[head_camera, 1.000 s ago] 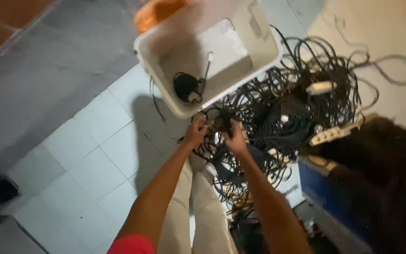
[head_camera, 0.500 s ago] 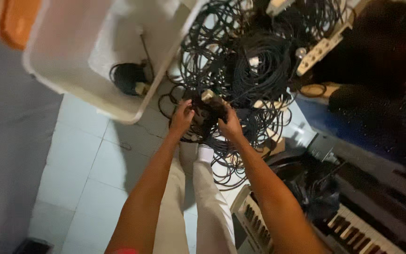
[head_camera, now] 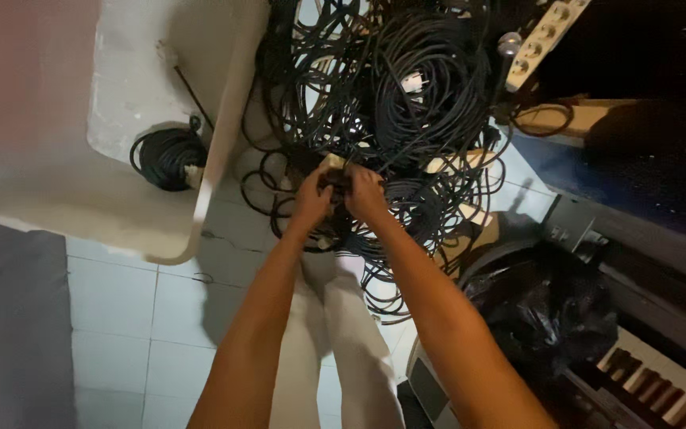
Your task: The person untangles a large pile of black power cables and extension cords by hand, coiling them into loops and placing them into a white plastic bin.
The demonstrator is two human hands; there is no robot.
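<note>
Gripping a dark cable bundle (head_camera: 333,184) with both hands, I have my left hand (head_camera: 311,199) and right hand (head_camera: 365,193) closed around it from either side, fingers curled tight, thumbs hidden. The bundle sits at the near edge of a big tangle of black cables (head_camera: 391,103) spread over the tiled floor (head_camera: 121,302). A white power strip (head_camera: 541,40) lies at the tangle's far right. To my left a white plastic bin (head_camera: 224,151) stands, with one coiled cable (head_camera: 167,156) already inside it. A keyboard (head_camera: 660,373) and a black bag (head_camera: 541,318) sit at my right. I judge I am working one cable free or coiling it. The next move calls for drawing it clear without dragging neighbouring loops along, since they overlap closely.
</note>
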